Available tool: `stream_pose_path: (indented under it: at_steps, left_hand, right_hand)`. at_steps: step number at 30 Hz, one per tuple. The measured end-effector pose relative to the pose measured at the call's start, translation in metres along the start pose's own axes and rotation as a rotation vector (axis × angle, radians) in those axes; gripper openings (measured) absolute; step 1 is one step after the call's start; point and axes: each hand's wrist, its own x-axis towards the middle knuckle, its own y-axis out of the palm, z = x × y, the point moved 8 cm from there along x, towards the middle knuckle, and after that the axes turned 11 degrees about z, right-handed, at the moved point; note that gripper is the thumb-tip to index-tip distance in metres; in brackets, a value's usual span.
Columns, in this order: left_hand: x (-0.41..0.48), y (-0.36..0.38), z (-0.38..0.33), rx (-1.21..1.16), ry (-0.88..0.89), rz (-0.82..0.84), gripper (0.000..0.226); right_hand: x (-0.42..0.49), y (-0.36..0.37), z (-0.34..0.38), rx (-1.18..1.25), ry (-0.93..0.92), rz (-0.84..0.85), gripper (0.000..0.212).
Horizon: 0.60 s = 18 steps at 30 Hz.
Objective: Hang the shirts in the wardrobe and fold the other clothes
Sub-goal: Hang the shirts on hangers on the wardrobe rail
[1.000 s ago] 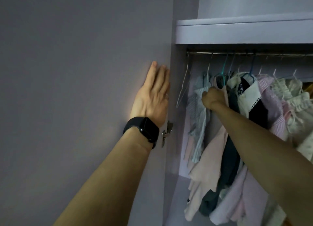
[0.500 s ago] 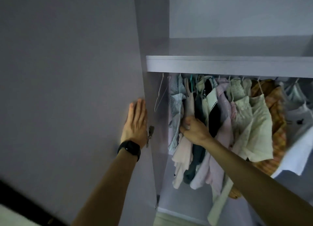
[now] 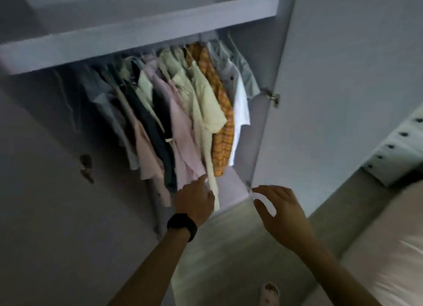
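The open wardrobe holds several hanging shirts (image 3: pixel 183 104) under a shelf (image 3: pixel 137 37): pink, dark, cream, an orange checked one (image 3: pixel 223 122), a white one (image 3: pixel 240 113). My left hand (image 3: pixel 196 200), with a black watch on the wrist, is below the shirts, fingers apart, its fingertips near the hem of a pink shirt (image 3: pixel 185 150). My right hand (image 3: pixel 281 216) is spread wide and holds nothing, its fingertips close to the lower edge of the right wardrobe door (image 3: pixel 332 99). The rail is hidden behind the shelf.
The left wardrobe door (image 3: pixel 57 191) stands open with a key or knob (image 3: pixel 86 166) on it. A bed with a light cover (image 3: pixel 389 248) and a dotted cloth (image 3: pixel 398 145) is at the right. A slippered foot (image 3: pixel 270 292) shows on the pale floor.
My view has swung down and right. My left hand left the left door and my right hand let go of the hanging shirts; both hands are now low in front of the wardrobe.
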Motion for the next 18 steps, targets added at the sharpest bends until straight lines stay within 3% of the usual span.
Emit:
stream_pose_path:
  at_steps: [5,10,18]
  left_hand:
    - [-0.016,0.096,-0.152,0.142,0.440,0.157,0.055]
    - [-0.061,0.183,-0.282,0.278,0.795,0.339,0.052]
    - [-0.135,0.283,-0.387,0.421,1.089,0.589,0.051]
  right_hand:
    - [-0.113,-0.043,-0.083,-0.048,0.308,-0.134,0.027]
    - [-0.255,-0.069,-0.148,-0.076,0.778,-0.300,0.025]
    - [-0.418,-0.064,-0.192,0.078,1.243,-0.488,0.021]
